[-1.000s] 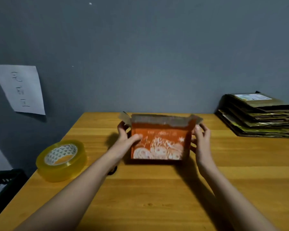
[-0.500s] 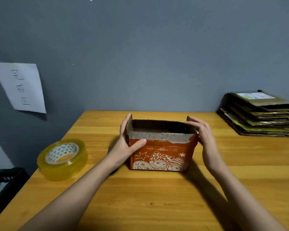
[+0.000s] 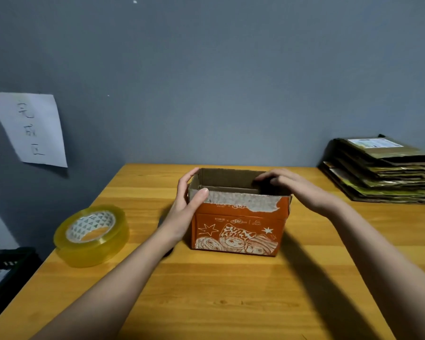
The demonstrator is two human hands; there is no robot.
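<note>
Orange box point(image 3: 238, 229) between hands: left hand point(image 3: 184, 212) grips left end, right hand point(image 3: 297, 190) rests flat on right rim.

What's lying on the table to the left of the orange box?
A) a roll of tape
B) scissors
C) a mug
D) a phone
A: a yellowish roll of tape lies flat on the table, left of the box and apart from it.
</note>
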